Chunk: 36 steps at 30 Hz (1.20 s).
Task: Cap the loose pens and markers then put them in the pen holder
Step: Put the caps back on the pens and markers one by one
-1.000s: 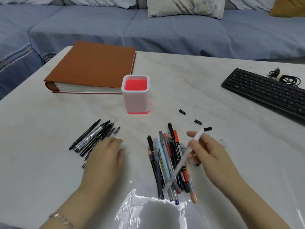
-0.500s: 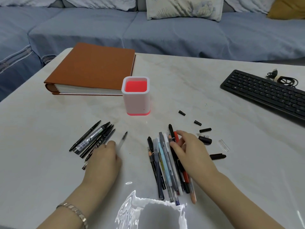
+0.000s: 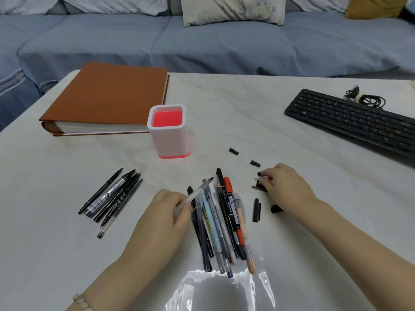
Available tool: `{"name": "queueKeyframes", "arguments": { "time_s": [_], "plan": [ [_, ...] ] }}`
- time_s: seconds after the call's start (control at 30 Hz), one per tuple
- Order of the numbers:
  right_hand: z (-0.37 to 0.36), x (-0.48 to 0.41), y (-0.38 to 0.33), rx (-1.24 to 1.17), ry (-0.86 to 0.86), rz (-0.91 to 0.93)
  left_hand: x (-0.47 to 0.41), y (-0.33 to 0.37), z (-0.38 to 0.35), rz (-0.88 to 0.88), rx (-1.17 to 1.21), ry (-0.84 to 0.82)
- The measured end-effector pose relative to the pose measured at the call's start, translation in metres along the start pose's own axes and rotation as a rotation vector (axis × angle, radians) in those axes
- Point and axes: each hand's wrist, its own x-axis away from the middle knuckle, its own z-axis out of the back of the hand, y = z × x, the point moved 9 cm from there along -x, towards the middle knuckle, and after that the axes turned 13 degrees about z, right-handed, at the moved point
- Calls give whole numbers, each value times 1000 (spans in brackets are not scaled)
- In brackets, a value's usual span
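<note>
As I watched through the head camera, the pen holder (image 3: 168,131) served as my landmark on the pale table (image 3: 247,104), and I noted things nearest first.

Glare patch: a bright reflection (image 3: 215,288) lay on the table at the near edge, well in front of the pen holder.

Central pile: a bundle of mixed pens and markers (image 3: 221,221) lay fanned in front of the pen holder, slightly to its right, tips pointing roughly toward it.

Left hand: my left hand (image 3: 165,216) sat in front of the pen holder, fingers closed on a clear pen (image 3: 197,191) that slanted up over the left edge of the central pile.

Left group: a row of black pens (image 3: 112,196) lay in front of the pen holder and to its left, apart from the central pile.

Loose caps: one black cap (image 3: 256,210) lay just right of the central pile; two small ones (image 3: 255,163) (image 3: 233,151) lay to the right of the pen holder.

Right hand: my right hand (image 3: 285,187) rested front-right of the pen holder, fingertips pinched on a small black cap (image 3: 260,174); I could not tell how firmly.

Pen holder: white with a red inside, upright, with nothing showing above its rim.

Album: a brown album (image 3: 107,97) lay just behind the pen holder, to its left.

Keyboard: a black keyboard (image 3: 350,122) lay far to the right of the pen holder.
</note>
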Motion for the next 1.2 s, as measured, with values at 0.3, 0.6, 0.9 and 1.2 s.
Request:
{"name": "queueKeyframes", "arguments": {
  "time_s": [0.3,0.6,0.9,1.2],
  "plan": [
    [-7,6,-4,-100,-23,-26,9,9,-2,-38,83,-34],
    [-9,17,6,-261,-73,16,12,8,-8,-13,118,-88],
    [4,33,22,-468,168,-37,13,6,-11,15,130,-114],
    [21,55,-15,-1117,225,-97,21,20,-10,-39,190,-171]
  ]
}}
